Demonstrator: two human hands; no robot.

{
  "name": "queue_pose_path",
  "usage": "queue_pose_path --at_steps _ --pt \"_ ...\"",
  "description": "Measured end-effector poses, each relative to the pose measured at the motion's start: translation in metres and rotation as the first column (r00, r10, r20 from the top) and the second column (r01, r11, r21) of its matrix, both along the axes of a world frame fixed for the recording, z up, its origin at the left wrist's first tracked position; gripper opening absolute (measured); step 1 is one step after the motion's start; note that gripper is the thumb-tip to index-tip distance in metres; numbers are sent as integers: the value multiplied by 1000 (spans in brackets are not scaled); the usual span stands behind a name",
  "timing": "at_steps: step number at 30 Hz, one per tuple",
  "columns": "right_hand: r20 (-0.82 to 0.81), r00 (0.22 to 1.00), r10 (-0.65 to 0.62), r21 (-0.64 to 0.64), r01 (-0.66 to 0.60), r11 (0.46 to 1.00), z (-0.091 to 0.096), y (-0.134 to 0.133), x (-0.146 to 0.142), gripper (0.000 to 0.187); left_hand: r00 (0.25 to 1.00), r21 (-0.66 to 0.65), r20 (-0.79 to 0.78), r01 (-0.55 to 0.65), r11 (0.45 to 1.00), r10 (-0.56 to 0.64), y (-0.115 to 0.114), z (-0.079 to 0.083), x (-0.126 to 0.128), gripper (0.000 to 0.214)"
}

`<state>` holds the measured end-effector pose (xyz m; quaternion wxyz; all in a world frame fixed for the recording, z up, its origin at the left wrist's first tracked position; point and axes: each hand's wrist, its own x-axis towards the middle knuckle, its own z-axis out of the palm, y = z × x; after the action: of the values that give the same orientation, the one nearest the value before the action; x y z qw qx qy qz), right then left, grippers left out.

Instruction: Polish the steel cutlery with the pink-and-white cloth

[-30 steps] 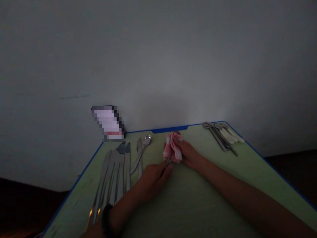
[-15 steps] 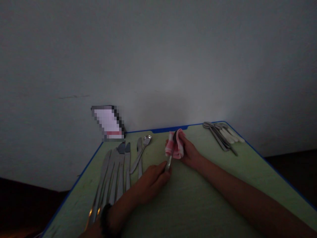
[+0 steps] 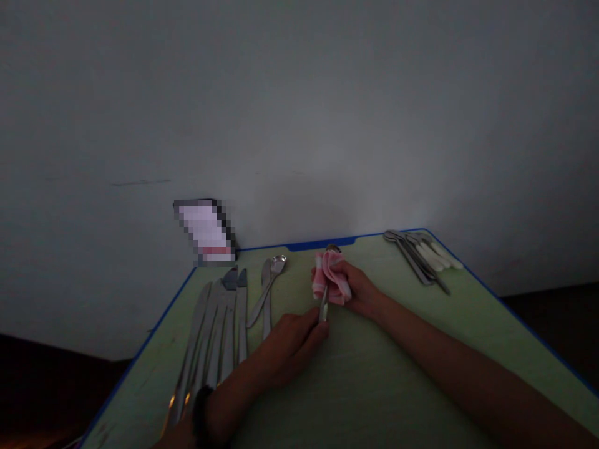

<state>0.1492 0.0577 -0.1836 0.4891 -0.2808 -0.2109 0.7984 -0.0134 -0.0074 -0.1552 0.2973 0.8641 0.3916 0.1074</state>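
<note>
My left hand [image 3: 296, 340] is closed round the handle of a metal spoon [image 3: 324, 302], which points away from me. My right hand [image 3: 358, 288] holds a pink and white cloth [image 3: 336, 285] folded about the spoon's upper part. The tip of the spoon's bowl shows above the cloth; the rest of the bowl is covered. Left of the cloth, another spoon [image 3: 267, 288] lies across a table knife [image 3: 266, 312] on the table. My left forearm passes over the lower ends of several knives [image 3: 216, 337] laid side by side.
The pale green table [image 3: 393, 374] has a blue edge and stands against a grey wall [image 3: 299, 112]. Several metal spoons [image 3: 412, 259] and white-handled cutlery [image 3: 437, 254] lie at the far right. A blurred-out screen device [image 3: 206, 231] leans at the back left corner.
The cloth has slid down the spoon toward my left hand, so the bowl's tip now shows above it. My left hand has shifted slightly right and nearer to me.
</note>
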Motion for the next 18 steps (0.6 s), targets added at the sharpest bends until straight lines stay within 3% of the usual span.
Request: queue_pose_path --at_steps 18 --pt "58 998 23 -34 -22 999 7 -5 0 28 999 31 -32 30 999 -29 1 2 2 30"
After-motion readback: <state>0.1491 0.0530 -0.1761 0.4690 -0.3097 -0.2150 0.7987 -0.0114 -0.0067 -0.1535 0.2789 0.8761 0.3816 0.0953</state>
